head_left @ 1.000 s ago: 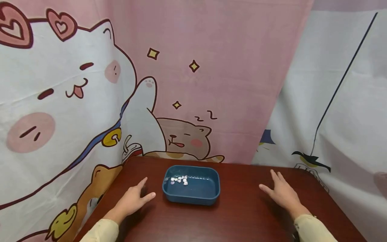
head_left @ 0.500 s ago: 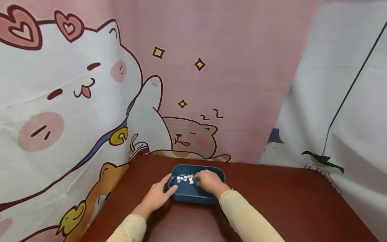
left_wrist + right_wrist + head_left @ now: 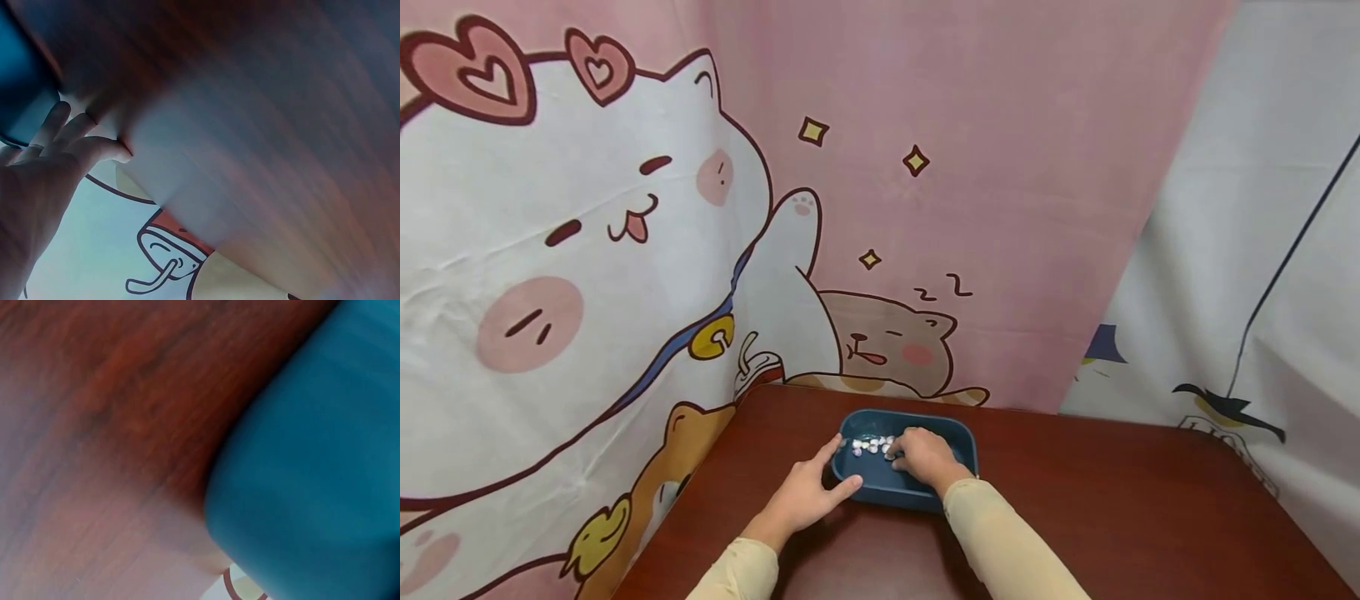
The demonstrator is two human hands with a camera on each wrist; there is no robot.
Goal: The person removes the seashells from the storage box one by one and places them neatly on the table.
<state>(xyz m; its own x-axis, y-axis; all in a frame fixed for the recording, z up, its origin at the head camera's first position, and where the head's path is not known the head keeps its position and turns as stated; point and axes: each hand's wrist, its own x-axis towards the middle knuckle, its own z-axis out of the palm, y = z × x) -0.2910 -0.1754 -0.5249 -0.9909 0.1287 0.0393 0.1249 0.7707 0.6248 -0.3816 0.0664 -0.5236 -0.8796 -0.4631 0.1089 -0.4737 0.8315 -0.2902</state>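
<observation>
A dark blue rectangular bin [image 3: 880,493] stands on the table, with several small white lumps [image 3: 872,446] clustered toward its back left. My left hand [image 3: 805,495] is at the bin's left side, thumb spread and fingers extended along the rim. The left wrist view also has this hand [image 3: 44,169] beside the blue bin [image 3: 25,81]. Inside the bin, my right hand [image 3: 927,458] reaches down with bent fingers right at the nearest lumps; I cannot tell whether it pinches one. The right wrist view has only the bin's outer wall [image 3: 312,456], and that hand is hidden there.
The brown-red wooden tabletop [image 3: 1097,500] extends on both sides of the bin. A pink and white cartoon curtain [image 3: 1000,208] hangs behind the table and down its left and right sides.
Both hands have come inward to the bin from either side: the left to its left rim, the right down into it. Over the last half second, the right fingers have closed in on the lumps.
</observation>
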